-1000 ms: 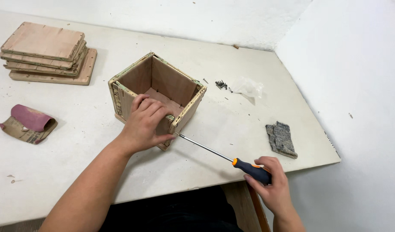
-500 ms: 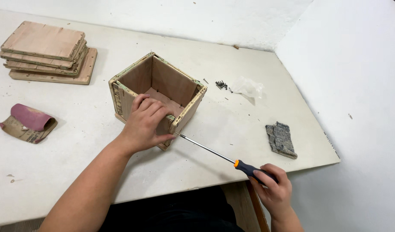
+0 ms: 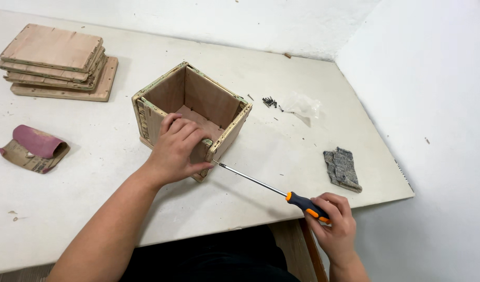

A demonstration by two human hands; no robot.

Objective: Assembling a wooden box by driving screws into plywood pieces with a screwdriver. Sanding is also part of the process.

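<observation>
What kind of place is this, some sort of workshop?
Probably a small woodworking or hobby bench: an open plywood box, a stack of plywood boards, loose screws and curled sandpaper lie on a white table.

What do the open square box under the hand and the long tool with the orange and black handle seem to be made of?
The open square box looks like unfinished plywood: bare brown faces, pale layered edges with rough, stained rims. The left hand grips its near corner. The long screwdriver, held by the right hand, has a thin shiny shaft, probably steel, and a matt orange-and-black handle, likely plastic or rubber.
</observation>
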